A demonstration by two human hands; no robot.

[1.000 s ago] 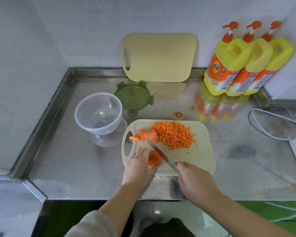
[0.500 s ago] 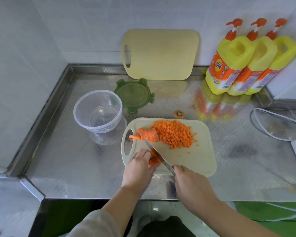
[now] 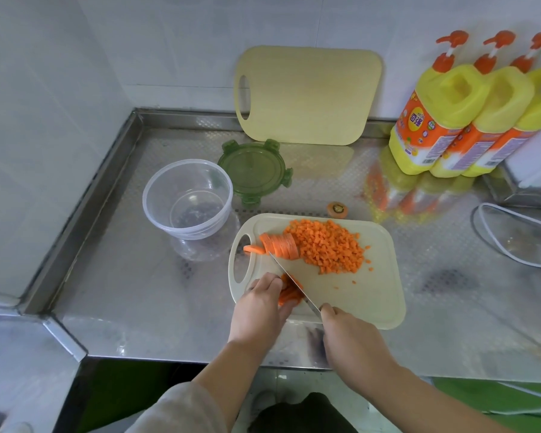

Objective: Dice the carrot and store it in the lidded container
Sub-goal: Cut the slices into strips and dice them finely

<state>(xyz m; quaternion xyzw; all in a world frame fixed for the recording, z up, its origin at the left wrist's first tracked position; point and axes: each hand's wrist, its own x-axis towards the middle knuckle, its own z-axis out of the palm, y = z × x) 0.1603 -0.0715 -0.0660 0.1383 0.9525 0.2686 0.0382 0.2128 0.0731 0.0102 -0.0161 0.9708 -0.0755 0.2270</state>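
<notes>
A pale cutting board (image 3: 369,295) lies on the steel counter. On it sit a heap of diced carrot (image 3: 328,245), a row of carrot slices (image 3: 280,245) with the carrot tip beside it, and a small stack of carrot strips (image 3: 289,293). My left hand (image 3: 263,303) holds down those strips with curled fingers. My right hand (image 3: 350,342) grips the knife (image 3: 289,278), whose blade lies across the strips and points up-left. The clear round container (image 3: 188,198) stands empty left of the board, its green lid (image 3: 254,171) lying behind it.
A second cutting board (image 3: 306,95) leans on the back wall. Three yellow pump bottles (image 3: 469,120) stand at the back right. A carrot end (image 3: 337,209) lies behind the board. A white cable (image 3: 512,242) loops at the right. The counter's front edge runs just below my hands.
The knife blade has shifted slightly across the carrot strips under my left hand. Both hands stay at the board's near-left corner.
</notes>
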